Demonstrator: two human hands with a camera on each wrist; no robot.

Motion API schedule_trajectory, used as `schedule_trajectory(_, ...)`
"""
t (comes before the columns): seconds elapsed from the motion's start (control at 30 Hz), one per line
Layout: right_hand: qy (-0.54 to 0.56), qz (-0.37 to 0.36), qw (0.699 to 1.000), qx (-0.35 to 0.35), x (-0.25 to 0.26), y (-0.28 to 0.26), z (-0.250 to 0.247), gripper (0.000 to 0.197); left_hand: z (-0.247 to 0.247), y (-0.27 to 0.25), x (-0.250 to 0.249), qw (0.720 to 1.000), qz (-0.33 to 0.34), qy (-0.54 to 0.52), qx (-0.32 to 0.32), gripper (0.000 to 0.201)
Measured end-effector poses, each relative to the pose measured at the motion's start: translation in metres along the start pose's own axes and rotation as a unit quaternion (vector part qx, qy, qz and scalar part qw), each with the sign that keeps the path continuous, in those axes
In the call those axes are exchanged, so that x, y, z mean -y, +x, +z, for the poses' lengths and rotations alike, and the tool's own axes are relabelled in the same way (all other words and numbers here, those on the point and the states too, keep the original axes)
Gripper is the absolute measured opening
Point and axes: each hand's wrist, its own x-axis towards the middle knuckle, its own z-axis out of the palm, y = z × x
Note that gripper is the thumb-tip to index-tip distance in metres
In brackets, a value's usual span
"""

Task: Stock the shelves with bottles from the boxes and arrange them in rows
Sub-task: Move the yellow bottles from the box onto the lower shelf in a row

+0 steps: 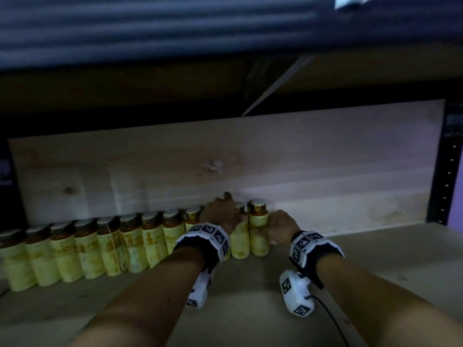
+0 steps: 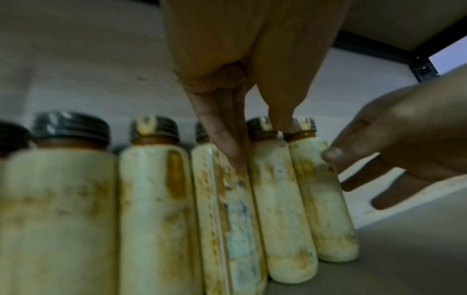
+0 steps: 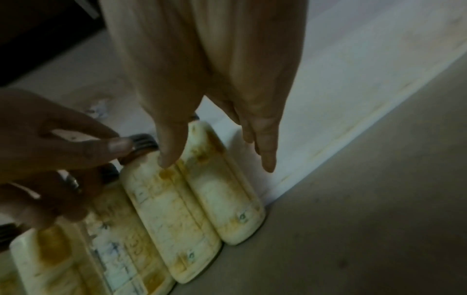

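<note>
Twelve upright bottles (image 1: 110, 246) (one row), two hands (image 1: 221, 214) at its right end.

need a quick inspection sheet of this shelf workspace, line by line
surface: wooden shelf board, pale back panel behind.
job's things: one row of yellow bottles upright along the back panel; end bottle at its right end.
clutter: nothing seen.
grippers: left hand with fingers among the bottle necks; right hand touching the end bottle, fingers spread.
cables: black cable running from the right wrist unit.
surroundings: dark metal upright at right; shelf above in shadow.
</note>
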Motion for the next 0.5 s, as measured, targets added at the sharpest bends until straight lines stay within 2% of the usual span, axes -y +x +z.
schedule_trajectory(0.07, -0.015, 0.013, 1.0, -0.002, 0.003, -0.018, -0.016, 0.063, -0.02, -0.011, 0.009, 1.0, 0.013, 0.003, -0.02, 0.071)
schedule_trajectory(0.13, -0.075, 0.012, 0.997, 0.005, 0.012, -0.042, -0.031, 0.075, -0.041, -0.027, 0.019, 1.0, 0.014, -0.007, -0.005, 0.056)
schedule_trajectory(0.27, -0.209, -0.054, 0.976, 0.03, 0.042, -0.096, -0.052, 0.062, -0.084, -0.074, 0.032, 0.999, 0.017, -0.002, 0.034, 0.037)
schedule_trajectory(0.4, -0.3, -0.097, 0.946, 0.073, 0.074, -0.156, -0.062, 0.064, -0.12, -0.128, 0.036, 0.994, 0.051, 0.008, 0.098, 0.042)
schedule_trajectory(0.5, -0.335, -0.118, 0.929, 0.103, 0.092, -0.201, -0.062, 0.056, -0.137, -0.169, 0.037, 0.992, 0.064, 0.0, 0.112, 0.041)
